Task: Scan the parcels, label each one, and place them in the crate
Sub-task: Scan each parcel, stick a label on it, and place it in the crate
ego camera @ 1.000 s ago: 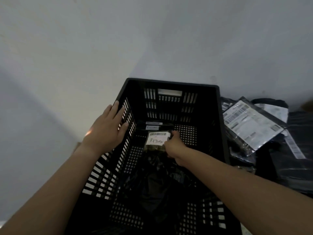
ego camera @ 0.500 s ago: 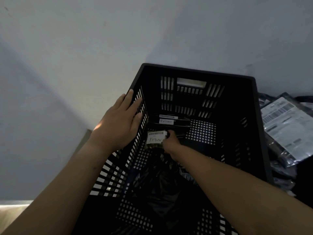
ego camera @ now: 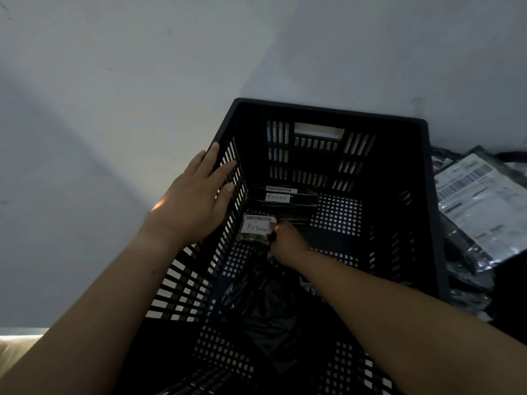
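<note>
A black slotted crate [ego camera: 427,178] stands against the white wall. My right hand [ego camera: 286,240] reaches deep inside it and grips a small dark parcel [ego camera: 256,230] with a white label reading "RETURN", low on the crate floor at the left. Behind it lies a second dark parcel [ego camera: 288,198] with the same label. A crumpled black bag [ego camera: 265,306] lies nearer me in the crate. My left hand [ego camera: 196,201] rests flat on the crate's left wall, fingers spread over the rim.
To the right of the crate lies a pile of grey and black mailer bags [ego camera: 482,206] with printed shipping labels. The white wall [ego camera: 142,81] is close behind and to the left. A beige surface [ego camera: 14,343] shows at the bottom left.
The view has shifted left, so the crate sits further right in frame. My right hand has lowered the labelled parcel slightly toward the crate floor; my left hand stays on the wall.
</note>
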Tool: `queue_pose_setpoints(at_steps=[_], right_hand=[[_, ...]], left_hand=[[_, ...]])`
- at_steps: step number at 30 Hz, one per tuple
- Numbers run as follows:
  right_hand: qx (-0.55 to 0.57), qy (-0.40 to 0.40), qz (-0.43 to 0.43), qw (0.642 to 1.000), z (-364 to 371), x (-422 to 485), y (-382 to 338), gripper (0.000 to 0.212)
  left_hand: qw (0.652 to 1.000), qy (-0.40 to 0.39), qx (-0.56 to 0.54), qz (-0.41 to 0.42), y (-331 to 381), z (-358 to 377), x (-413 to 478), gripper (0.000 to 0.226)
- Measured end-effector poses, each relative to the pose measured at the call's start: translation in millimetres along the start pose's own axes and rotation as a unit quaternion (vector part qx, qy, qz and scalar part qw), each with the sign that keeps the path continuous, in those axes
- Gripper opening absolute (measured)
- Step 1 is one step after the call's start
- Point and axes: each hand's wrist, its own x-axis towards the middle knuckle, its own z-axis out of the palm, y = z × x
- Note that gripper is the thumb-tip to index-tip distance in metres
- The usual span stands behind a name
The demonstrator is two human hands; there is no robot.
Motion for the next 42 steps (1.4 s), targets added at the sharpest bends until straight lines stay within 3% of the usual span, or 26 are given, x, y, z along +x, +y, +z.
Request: queue_pose_setpoints(at_steps=[2, 7, 10, 18, 21, 26, 30, 34, 42], right_hand=[[-0.001, -0.037, 0.011, 0.999, -4.4, -1.7, -2.2, 0.069], [0.023, -0.043, 0.014, 0.999, -30.1, -23.0, -16.1, 0.068], [0.015, -0.045, -0.016, 0.999, -55.3, -52.9, -31.2, 0.08], [-0.037, 0.0, -0.121, 0.992, -136.0, -193.4, -34.2, 0.076], [-0.024, 0.067, -0.159, 0.985, -149.9, -235.1, -16.2, 0.072], [0.01, 0.213, -0.205, 0.955, -173.6, -308.6, 38.6, 0.06], [0.058, 0.257, -0.174, 0.949, -191.4, -377.1, 102.2, 0.054], [0.063, 0.281, -0.117, 0.951, -202.2, -439.2, 181.4, 0.055], [0.137, 0.316, -0.01, 0.939, -247.4, -507.2, 309.1, 0.06]], left_hand=[[1.0, -0.002, -0.011, -0.007, 1.4, -0.3, -0.3, 0.071], [0.998, 0.01, -0.055, -0.033, 6.0, 1.4, -0.8, 0.053], [0.996, 0.029, -0.07, -0.056, 14.8, -1.1, 1.7, 0.044], [0.996, -0.033, 0.003, -0.084, 30.9, -3.5, 5.6, 0.068], [0.997, -0.005, -0.054, -0.046, 98.5, -3.1, 3.8, 0.069], [0.971, 0.044, -0.233, 0.032, 250.8, 9.8, -30.0, 0.044], [0.944, 0.064, -0.315, 0.068, 346.4, 19.6, -66.6, 0.044], [0.93, 0.02, -0.359, 0.072, 418.6, 43.5, -98.4, 0.041], [0.945, -0.089, -0.308, 0.069, 504.7, 99.7, -101.3, 0.044]])
